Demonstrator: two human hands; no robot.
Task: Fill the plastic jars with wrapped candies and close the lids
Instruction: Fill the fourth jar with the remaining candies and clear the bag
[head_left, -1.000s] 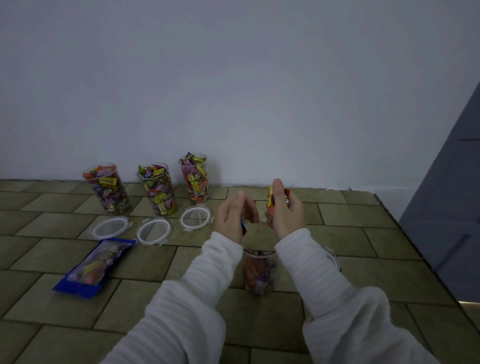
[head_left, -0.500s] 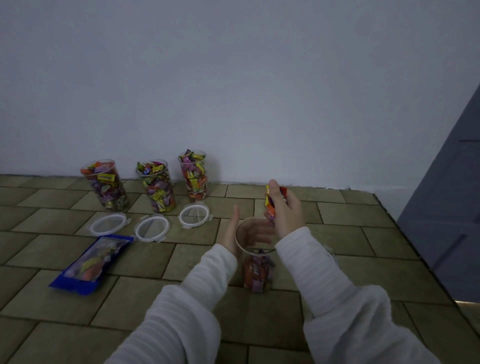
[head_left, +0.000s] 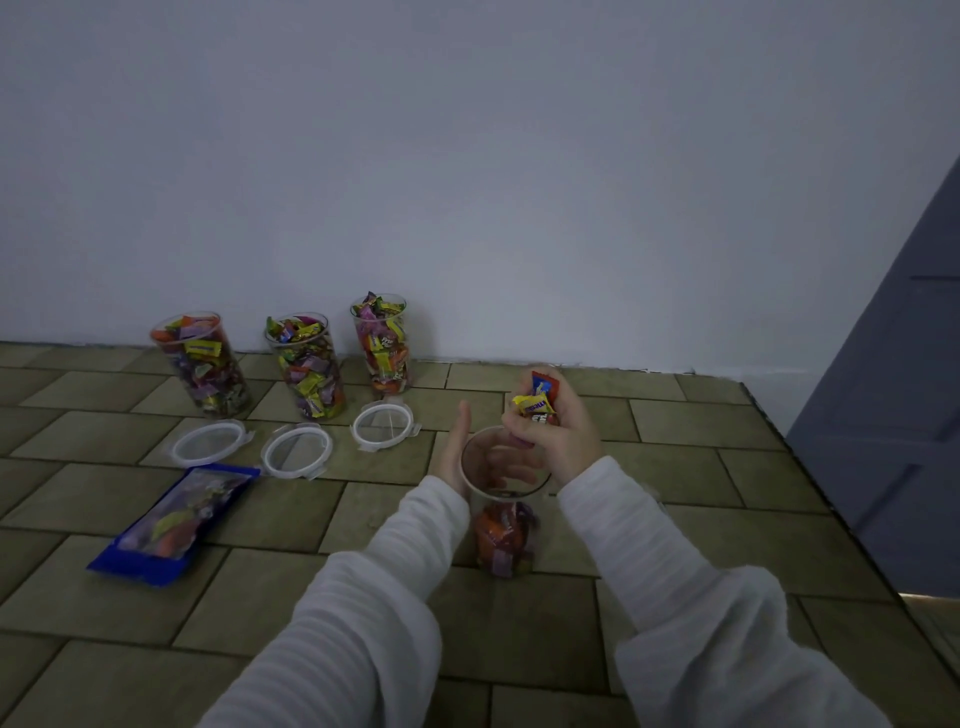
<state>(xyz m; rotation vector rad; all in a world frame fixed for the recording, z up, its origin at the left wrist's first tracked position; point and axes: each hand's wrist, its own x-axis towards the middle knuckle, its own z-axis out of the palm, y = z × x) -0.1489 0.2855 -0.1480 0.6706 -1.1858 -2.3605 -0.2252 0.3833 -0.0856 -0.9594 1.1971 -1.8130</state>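
One tiled floor (head_left: 675, 457) carries everything, below a pale wall (head_left: 467, 156). One blue candy bag (head_left: 174, 525) lies flat at the left. Four clear jars: three full ones (head_left: 200, 364) (head_left: 306, 366) (head_left: 383, 343) stand in a row by the wall, and a fourth jar (head_left: 504, 514), about a third filled, stands between the sleeves. Three loose lids (head_left: 209, 442) (head_left: 296, 450) (head_left: 383, 424) lie in front of the full jars. Two hands: the left hand (head_left: 467, 457) is open, fingers straight, against the jar's far-left side near the rim; the right hand (head_left: 558, 428) grips a bunch of wrapped candies (head_left: 537, 402) just above the rim. Since half a second ago, the right hand has dropped closer to the jar mouth; the left is unchanged.
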